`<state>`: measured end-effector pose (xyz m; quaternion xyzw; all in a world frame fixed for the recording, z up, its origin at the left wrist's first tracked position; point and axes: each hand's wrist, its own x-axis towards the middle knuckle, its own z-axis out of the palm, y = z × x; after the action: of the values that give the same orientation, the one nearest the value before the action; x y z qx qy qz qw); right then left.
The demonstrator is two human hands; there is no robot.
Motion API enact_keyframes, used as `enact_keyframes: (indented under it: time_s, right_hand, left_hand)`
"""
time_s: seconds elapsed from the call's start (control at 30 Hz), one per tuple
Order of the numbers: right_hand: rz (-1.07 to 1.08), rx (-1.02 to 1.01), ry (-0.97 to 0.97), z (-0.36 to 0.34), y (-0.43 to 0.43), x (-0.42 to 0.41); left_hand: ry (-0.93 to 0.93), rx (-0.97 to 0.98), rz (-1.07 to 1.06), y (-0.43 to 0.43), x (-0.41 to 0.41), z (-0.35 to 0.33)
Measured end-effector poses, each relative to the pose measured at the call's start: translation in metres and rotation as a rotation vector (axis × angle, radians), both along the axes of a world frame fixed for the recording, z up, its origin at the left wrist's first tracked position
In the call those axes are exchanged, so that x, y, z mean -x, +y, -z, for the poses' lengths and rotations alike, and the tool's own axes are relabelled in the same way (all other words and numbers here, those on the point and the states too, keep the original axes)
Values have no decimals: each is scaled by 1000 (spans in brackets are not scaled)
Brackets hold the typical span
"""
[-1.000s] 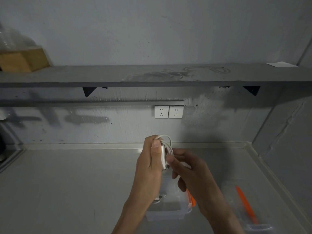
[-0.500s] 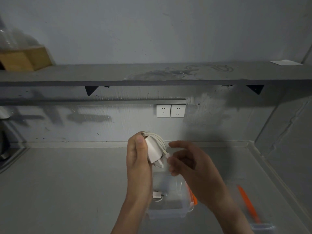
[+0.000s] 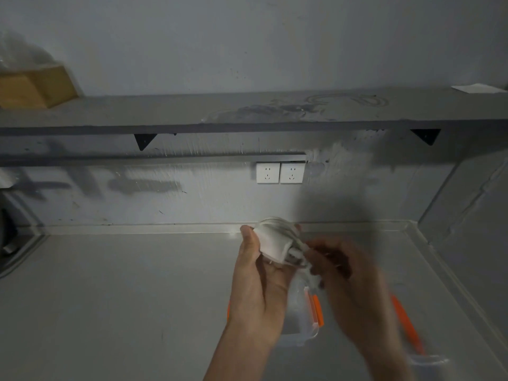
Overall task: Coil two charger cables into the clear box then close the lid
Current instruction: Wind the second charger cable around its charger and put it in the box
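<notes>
My left hand (image 3: 258, 287) holds a white charger (image 3: 275, 244) with its cable coiled around it, above the counter. My right hand (image 3: 349, 281) is blurred by motion and its fingers touch the cable end by the charger's plug side. Under both hands sits the clear box (image 3: 308, 325) with orange latches, mostly hidden by the hands. Its inside is hidden. The clear lid (image 3: 423, 358) with an orange latch lies on the counter to the right of the box.
A grey counter (image 3: 123, 298) runs to a wall with two white sockets (image 3: 280, 173). A shelf (image 3: 247, 111) above holds a brown box (image 3: 35, 86) at left. A side wall closes the right end.
My left hand turned the coiled charger and shifted right over the box, hiding the white plug seen inside it. My right hand came back onto the cable end.
</notes>
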<state>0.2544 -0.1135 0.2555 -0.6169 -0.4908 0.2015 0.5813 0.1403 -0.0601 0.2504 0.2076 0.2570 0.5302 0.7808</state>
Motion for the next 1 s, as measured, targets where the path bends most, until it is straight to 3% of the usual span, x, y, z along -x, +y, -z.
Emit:
enact_keyframes:
  time_s: [0.1,0.23,0.37,0.5,0.63,0.8,1.0]
  right_hand:
    - [45,-6,278,19,13,20]
    - [12,-19,408,32,24,30]
    - [31,27,350,42,30,42]
    - [-105,148,246,52,26,56]
    - [-3,116,282,49,39,64]
    - [50,85,48,51,47,57]
    - [-84,135,-629,60,54,64]
  left_hand:
    - [27,17,-78,5,0,11]
    - [95,12,-147,7,9,22]
    - [132,5,-200,5,15,23]
    - [149,41,-242,10,27,26]
    - [279,-73,-119,15,38,35]
    - [465,-138,40,37,67,38]
    - [630,-238,85,47,78,52]
